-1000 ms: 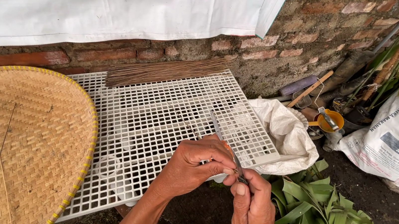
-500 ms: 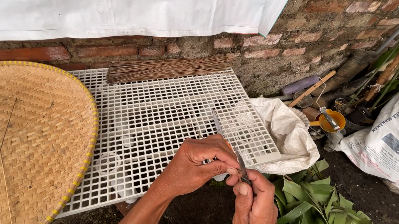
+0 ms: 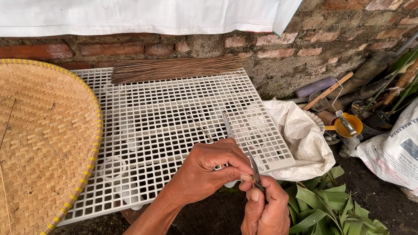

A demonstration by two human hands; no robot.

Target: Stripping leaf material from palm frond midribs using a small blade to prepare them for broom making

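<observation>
Left hand (image 3: 208, 172) pinches a leaf strip (image 3: 235, 142); right hand (image 3: 265, 218) grips a blade (image 3: 254, 171), mid-strip; steady pull needed.

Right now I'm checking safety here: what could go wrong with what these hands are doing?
The thin grey knife blade runs close to the left hand fingers, so a slip could cut them. The right hand thumb also sits near the edge. Loose long green leaves underfoot could be slippery.

White plastic grid (image 3: 166, 123), stick bundle (image 3: 178, 68) on it
</observation>
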